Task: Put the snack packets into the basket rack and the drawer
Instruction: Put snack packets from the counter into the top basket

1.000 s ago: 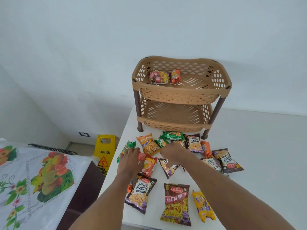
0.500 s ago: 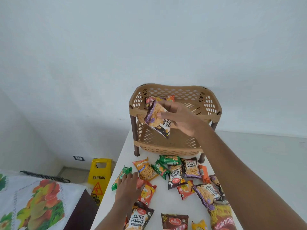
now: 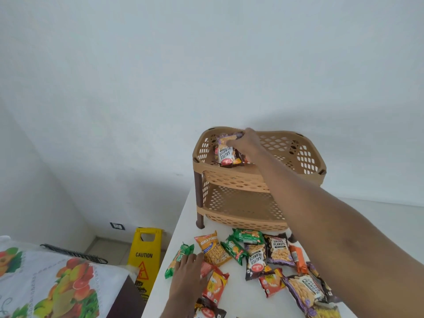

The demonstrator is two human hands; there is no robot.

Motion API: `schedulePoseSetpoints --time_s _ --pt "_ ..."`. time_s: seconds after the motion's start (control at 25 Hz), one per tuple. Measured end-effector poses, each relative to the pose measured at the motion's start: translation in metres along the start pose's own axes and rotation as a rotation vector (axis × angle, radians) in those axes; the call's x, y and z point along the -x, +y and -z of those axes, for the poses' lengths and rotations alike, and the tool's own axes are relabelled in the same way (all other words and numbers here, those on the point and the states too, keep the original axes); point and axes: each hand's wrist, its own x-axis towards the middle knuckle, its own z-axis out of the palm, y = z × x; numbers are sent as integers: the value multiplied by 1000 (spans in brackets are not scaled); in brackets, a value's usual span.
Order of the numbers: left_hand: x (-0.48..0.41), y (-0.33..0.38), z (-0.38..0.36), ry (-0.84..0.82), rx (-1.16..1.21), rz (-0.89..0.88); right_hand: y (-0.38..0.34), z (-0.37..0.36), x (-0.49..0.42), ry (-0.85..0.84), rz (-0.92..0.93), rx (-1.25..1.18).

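A: What changed in the last second?

B: The right grip point(image 3: 247, 145) left the pile on the table point(image 3: 241, 299). It now reaches over the front rim of the basket rack point(image 3: 229, 180), just right of the frame's centre. Its fingers stay clamped on the salted peanuts packet point(image 3: 226, 154), which hangs inside the top tier. I can't tell whether it touches the floor there.

A: And the other one?

B: The left grip point(image 3: 188, 276) hasn't shifted. Its fingers lie flat and apart at lower centre, resting on a green packet point(image 3: 177, 260).

A: What does that mean for the task?

B: 1 more packet looks nearly delivered and probably only needs releasing. At least 10 loose packets point(image 3: 277, 250) wait on the table below the rack. No drawer is in view.
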Motion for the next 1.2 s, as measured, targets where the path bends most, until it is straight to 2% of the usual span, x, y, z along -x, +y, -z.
schedulePoseSetpoints --time_s 0.08,0.24,0.32,0.4,0.48,0.6,0.72,0.84,0.88,0.92,1.04,1.12,1.2 --pt "1 -1 1 18 21 -16 11 -19 -5 3 -100 53" --pt "-3 0 13 78 118 -47 23 -46 -15 -112 -89 282" --pt "-9 6 30 174 192 -87 24 -48 -16 -87 17 495" --pt "-21 15 55 335 284 -111 20 -46 -15 -35 211 693" --pt "-36 25 89 489 414 -101 17 -42 -13 -138 308 718" --pt "-54 43 148 646 567 -114 22 -40 -16 -284 307 777" --pt "-64 63 198 755 673 -159 25 -37 -13 -361 233 780" --pt "-75 80 236 812 748 -207 11 -20 0 -381 264 750" --pt "-80 85 247 808 787 -210 3 -12 6 -373 284 649" --pt "-85 93 258 802 835 -213 -5 -4 13 -369 259 439" --pt "-105 116 287 752 1060 -164 -20 22 31 -556 109 -387" --pt "-121 127 295 646 1244 -95 -19 37 38 -692 54 -584" --pt "-135 131 296 569 1291 -58 -15 50 43 -686 84 -586"
